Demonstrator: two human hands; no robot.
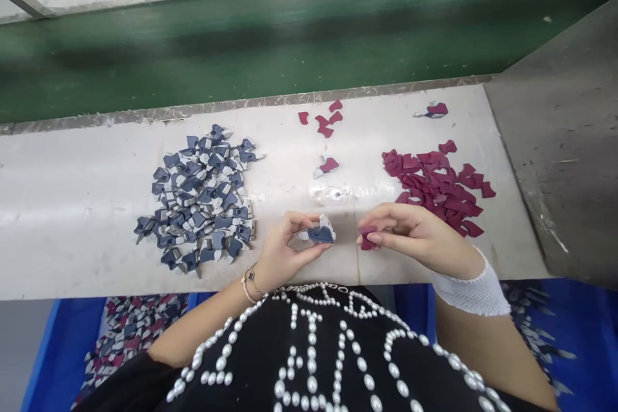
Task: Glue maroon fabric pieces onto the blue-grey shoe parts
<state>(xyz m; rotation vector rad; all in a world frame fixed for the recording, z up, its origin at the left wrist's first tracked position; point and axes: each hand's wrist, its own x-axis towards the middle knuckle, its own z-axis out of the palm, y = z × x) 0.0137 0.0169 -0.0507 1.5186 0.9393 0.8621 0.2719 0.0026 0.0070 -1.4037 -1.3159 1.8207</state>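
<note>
Nearest, over the desk (pixel 87 219), the left hand (pixel 280 254) pinches a blue-and-white part (pixel 320 234) and the right hand (pixel 420 236) a maroon piece (pixel 367 239), the two not touching; the step seems to be pairing them, which calls for lining the piece up with the part. Beyond lie a blue-and-white heap (pixel 203 196) and a maroon heap (pixel 437 190), then, farther, some loose maroon pieces (pixel 335 117).
</note>
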